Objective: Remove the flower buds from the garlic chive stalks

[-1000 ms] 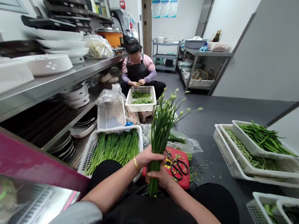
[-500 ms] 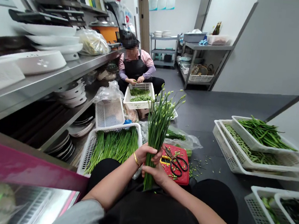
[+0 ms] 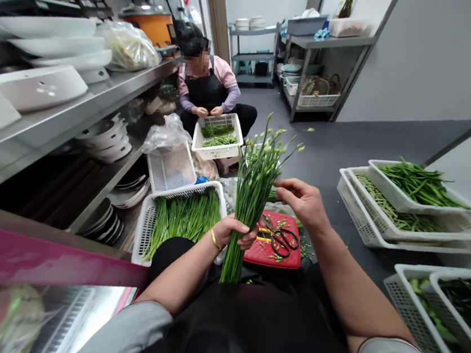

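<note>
My left hand (image 3: 235, 233) is wrapped round the lower part of a bunch of flowering chives (image 3: 253, 187), which stands nearly upright with its pale buds at the top. My right hand (image 3: 300, 202) is off the stalks' base, raised just right of the bunch. Its fingers reach toward the upper stalks, thumb and forefinger a little apart, and I see nothing held there. Below it, black-handled scissors (image 3: 283, 243) lie on a red board-like surface (image 3: 258, 254) scattered with cut buds. Left of the bunch, a white basket (image 3: 140, 233) holds long green chives (image 3: 186, 216).
A co-worker (image 3: 207, 82) sits ahead, both hands over a white basket (image 3: 216, 153) of green pieces. An unfilled basket (image 3: 171, 166) stands nearer. Stacked baskets of green beans (image 3: 421, 189) and more vegetable baskets (image 3: 406, 303) line the right. A steel shelf (image 3: 122, 87) with dishes runs along the left.
My right hand has let go of the lower stalks and moved up and right beside the bunch. My left hand keeps its hold. The camera view has shifted slightly.
</note>
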A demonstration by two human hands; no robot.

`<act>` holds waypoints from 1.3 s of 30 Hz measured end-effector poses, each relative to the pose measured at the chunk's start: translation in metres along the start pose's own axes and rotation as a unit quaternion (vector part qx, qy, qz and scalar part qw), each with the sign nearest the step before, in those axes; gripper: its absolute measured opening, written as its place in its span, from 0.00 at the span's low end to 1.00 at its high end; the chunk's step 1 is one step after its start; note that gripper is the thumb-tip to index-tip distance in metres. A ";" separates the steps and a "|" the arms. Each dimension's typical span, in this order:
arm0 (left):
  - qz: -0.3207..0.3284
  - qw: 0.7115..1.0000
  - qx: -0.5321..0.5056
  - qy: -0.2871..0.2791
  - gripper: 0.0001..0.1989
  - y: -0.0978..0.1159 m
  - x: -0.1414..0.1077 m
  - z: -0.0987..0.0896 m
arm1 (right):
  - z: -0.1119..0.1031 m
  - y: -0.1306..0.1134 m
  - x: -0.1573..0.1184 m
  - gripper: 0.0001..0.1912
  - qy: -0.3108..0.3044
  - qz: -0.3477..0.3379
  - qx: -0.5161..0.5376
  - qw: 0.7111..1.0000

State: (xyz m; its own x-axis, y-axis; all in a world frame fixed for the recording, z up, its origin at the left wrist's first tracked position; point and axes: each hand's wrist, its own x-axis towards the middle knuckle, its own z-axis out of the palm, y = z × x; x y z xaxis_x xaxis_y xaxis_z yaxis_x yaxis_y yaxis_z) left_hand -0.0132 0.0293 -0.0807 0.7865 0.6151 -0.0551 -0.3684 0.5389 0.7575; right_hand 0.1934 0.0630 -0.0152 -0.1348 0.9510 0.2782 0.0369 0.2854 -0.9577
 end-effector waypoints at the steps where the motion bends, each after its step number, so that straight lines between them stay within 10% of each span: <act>1: -0.004 1.000 0.005 0.001 0.27 -0.001 0.001 0.001 | 0.004 -0.003 0.003 0.17 -0.013 -0.006 0.013 1.000; 10: -0.004 0.988 0.122 0.090 0.25 -0.001 -0.005 0.009 | -0.023 -0.006 0.012 0.19 0.057 -0.019 0.032 0.998; 29: -0.011 0.987 0.140 0.077 0.22 -0.013 -0.017 -0.007 | -0.036 0.008 -0.018 0.24 0.173 0.082 0.181 0.965; 34: -0.016 0.985 0.148 0.083 0.23 -0.017 -0.017 -0.006 | -0.019 -0.002 -0.019 0.15 0.131 0.013 0.124 0.984; 39: -0.009 0.985 0.157 0.073 0.29 -0.013 -0.019 -0.005 | -0.021 -0.018 -0.004 0.08 0.219 -0.102 0.142 0.960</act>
State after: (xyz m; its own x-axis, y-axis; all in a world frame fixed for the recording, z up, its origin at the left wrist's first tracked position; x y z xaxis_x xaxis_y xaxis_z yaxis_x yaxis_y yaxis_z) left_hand -0.0258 0.0130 -0.0926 0.7026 0.6964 -0.1459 -0.1653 0.3592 0.9185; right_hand 0.2145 0.0565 0.0019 0.3202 0.8557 0.4066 -0.2252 0.4856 -0.8447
